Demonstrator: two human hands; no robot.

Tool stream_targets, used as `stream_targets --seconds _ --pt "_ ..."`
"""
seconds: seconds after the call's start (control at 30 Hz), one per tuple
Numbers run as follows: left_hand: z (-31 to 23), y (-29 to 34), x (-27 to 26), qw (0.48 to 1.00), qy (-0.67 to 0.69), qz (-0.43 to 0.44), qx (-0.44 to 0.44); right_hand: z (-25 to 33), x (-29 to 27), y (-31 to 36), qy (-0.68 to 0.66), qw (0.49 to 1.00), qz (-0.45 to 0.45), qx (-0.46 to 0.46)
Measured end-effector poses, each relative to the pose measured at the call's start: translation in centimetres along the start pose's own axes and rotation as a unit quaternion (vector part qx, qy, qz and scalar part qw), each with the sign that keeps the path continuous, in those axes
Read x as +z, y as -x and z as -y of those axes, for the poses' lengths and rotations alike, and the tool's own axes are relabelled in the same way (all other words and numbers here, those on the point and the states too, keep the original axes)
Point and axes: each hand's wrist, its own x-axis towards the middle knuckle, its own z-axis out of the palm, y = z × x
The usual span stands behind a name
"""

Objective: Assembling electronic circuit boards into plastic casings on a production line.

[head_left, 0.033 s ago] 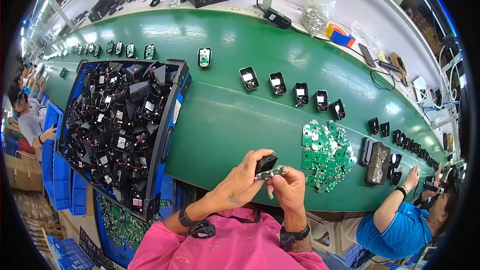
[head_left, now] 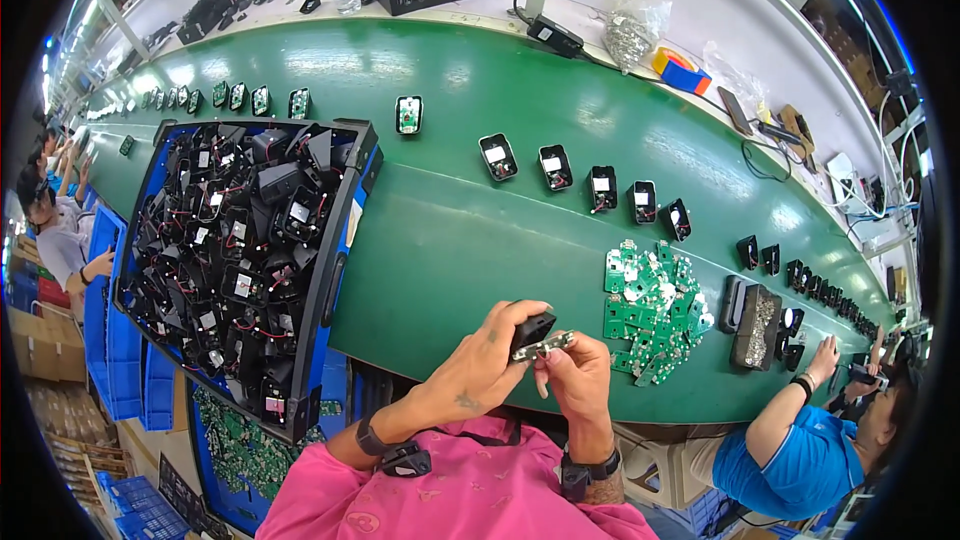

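Near the front edge of the green bench, my left hand (head_left: 478, 360) is closed around a small black plastic housing (head_left: 533, 330). My right hand (head_left: 580, 377) pinches a small circuit board (head_left: 550, 344) at the housing's near side, fingers and thumb together. Whether the board touches the inside of the housing is hidden. A heap of green circuit boards (head_left: 652, 305) lies to the right of my hands. On my left stands a large tray (head_left: 336, 270) piled with black housings (head_left: 235, 240), many with red wires and pale blocks.
Open black housings (head_left: 555, 167) form a row beyond my hands. One farther housing (head_left: 408, 115) holds a green board. Right of the board heap sits a dark box (head_left: 757, 328) of small metal parts. A co-worker in blue (head_left: 795, 460) works close by on the right.
The black housing has tipped slightly in my left hand, showing more of its dark face. The circuit board has shifted a little with my right fingers.
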Motion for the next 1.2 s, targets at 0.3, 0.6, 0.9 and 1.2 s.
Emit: stream_targets --seconds 0.3,0.6,0.9,1.2 --pt "-3.3 -0.3 0.1 0.993 -0.115 -0.003 0.035 0.1 -0.3 -0.1 0.024 0.999 0.009 -0.026" --pt "-3.5 -0.2 0.8 0.989 -0.144 0.008 0.01 4.3 0.4 0.8 0.176 0.971 -0.007 -0.158" --pt "-4.1 -0.3 1.1 0.987 -0.161 -0.003 0.031 4.7 0.8 1.2 0.191 0.973 -0.044 -0.118" --pt "-4.0 -0.4 1.6 0.974 -0.215 -0.049 0.042 5.7 2.4 2.1 0.283 0.954 -0.077 -0.069"
